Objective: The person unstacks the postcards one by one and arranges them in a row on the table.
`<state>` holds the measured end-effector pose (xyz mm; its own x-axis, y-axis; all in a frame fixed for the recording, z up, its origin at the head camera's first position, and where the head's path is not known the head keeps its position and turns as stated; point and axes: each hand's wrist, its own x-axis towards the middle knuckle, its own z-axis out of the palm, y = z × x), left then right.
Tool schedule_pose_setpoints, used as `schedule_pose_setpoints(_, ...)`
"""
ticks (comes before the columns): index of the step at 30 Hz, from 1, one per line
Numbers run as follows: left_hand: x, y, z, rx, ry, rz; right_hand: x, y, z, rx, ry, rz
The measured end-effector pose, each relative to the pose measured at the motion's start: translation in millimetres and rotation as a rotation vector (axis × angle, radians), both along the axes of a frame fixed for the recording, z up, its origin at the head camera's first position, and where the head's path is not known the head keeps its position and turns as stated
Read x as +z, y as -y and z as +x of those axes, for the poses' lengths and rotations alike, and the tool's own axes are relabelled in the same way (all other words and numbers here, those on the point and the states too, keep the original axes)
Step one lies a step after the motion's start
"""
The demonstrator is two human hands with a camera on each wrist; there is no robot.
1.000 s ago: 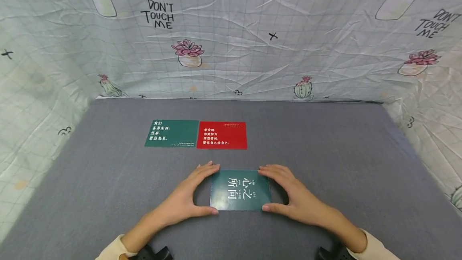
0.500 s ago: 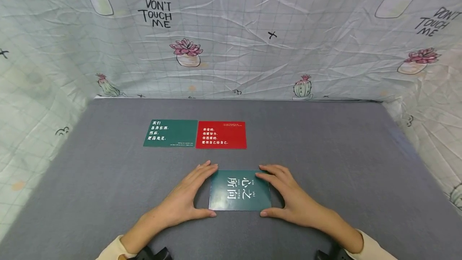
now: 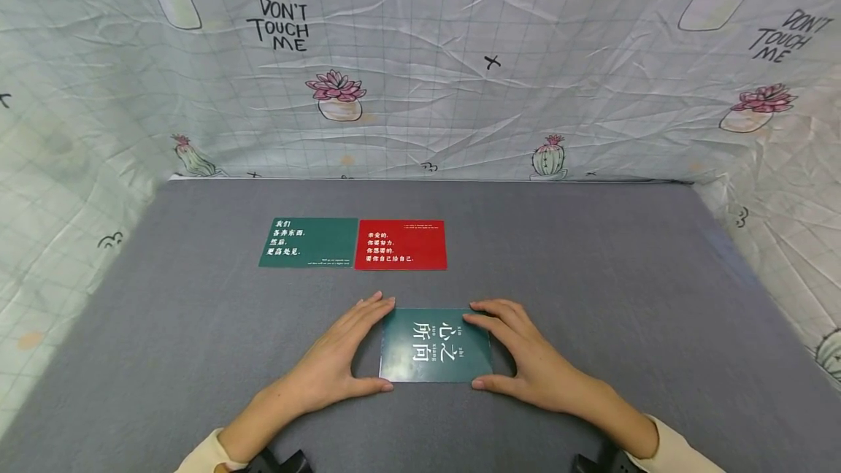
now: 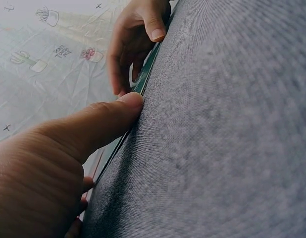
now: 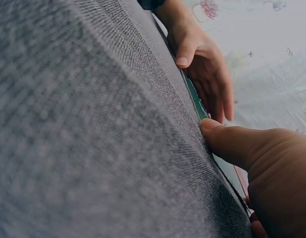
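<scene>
A dark teal card point(image 3: 434, 367) with white characters turned sideways lies flat on the grey cloth, its long edges running left to right. At its left end my left hand point(image 3: 338, 356) is spread, thumb at the near edge and fingertips by the far left corner. My right hand point(image 3: 542, 360) frames the other end in the same way, and its index fingertip lies over the card's upper right part. In the left wrist view the left thumb point(image 4: 103, 121) touches the card's edge. The right thumb point(image 5: 232, 141) meets that edge in the right wrist view.
Farther back, a green card point(image 3: 309, 243) and a red card point(image 3: 401, 245) lie side by side, both with white writing. A patterned white sheet point(image 3: 420, 57) rises behind the grey table point(image 3: 591, 261) and along its sides.
The right fingers have shifted slightly left, with the index fingertip now farther over the teal card. Both hands otherwise stay around the card, which keeps its place. The view shifts slightly.
</scene>
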<state>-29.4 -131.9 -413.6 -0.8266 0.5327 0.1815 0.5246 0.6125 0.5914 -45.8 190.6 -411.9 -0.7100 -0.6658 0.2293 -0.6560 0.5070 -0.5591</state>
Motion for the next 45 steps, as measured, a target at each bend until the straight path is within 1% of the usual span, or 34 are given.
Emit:
schedule_pose_setpoints(7,1.0,0.0,0.0,-0.012,-0.014,0.008,-0.1,-1.4,-0.4,0.011,0.022,-0.006)
schedule_pose_setpoints(16,0.6,0.0,-0.2,-0.016,-0.005,0.015,0.0,-1.5,0.6,0.013,0.011,-0.016)
schedule_pose_setpoints(26,-2.3,0.5,-1.8,-0.051,-0.062,0.07,-0.7,-1.0,1.2,0.011,0.032,-0.017)
schedule_pose_setpoints(31,-2.3,0.8,-1.7,-0.066,-0.087,0.095,-1.1,-1.1,1.2,0.01,0.027,-0.014)
schedule_pose_setpoints(35,-1.9,0.7,-0.8,-0.063,-0.088,0.117,-1.2,-0.7,1.4,0.015,0.016,-0.016)
schedule_pose_setpoints(39,-1.2,1.3,0.2,-0.041,-0.068,0.146,-0.7,-1.0,1.4,0.019,0.02,-0.022)
schedule_pose_setpoints(42,-0.5,1.8,-0.2,-0.022,-0.056,0.177,0.0,-1.5,0.6,0.012,0.025,-0.02)
schedule_pose_setpoints(45,0.6,1.7,-1.3,-0.022,-0.047,0.216,1.5,-2.3,-0.8,0.004,0.017,-0.02)
